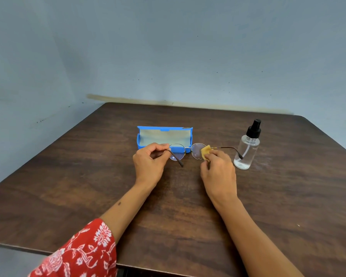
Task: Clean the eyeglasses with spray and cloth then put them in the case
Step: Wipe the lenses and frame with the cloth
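The left hand (149, 162) pinches the glasses (188, 151) at the left end of the frame, fingers closed on the hinge, with that temple arm folding down toward the wrist. The right hand (218, 168) grips a small yellow cloth (205, 151) between thumb and fingertips and presses it on the right lens. The glasses are held level just above the worktop (88, 186), lenses facing away, the right temple arm stretching out toward the spray bottle (248, 148). That bottle stands upright just right of the right hand, clear, with a black pump top and a little liquid at the bottom. Behind the glasses lies the blue case (164, 138), open, its pale lining showing. A red patterned sleeve (82, 254) covers the upper left arm.
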A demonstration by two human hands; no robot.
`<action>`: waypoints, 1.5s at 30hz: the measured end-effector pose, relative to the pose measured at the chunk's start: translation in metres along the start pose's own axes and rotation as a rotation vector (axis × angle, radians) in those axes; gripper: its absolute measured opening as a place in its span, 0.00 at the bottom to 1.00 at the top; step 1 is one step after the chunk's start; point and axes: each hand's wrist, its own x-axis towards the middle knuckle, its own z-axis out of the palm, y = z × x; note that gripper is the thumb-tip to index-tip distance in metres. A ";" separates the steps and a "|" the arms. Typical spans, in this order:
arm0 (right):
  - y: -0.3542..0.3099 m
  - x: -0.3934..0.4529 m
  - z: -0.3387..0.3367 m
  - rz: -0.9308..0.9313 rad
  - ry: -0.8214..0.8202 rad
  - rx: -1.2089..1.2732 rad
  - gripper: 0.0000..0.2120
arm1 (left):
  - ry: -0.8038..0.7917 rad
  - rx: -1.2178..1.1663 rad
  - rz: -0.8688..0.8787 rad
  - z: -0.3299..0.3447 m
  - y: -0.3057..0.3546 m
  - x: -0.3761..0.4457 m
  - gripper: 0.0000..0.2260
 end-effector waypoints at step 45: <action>-0.004 -0.002 0.001 -0.093 0.001 -0.001 0.10 | -0.005 -0.024 0.007 0.001 -0.001 0.000 0.06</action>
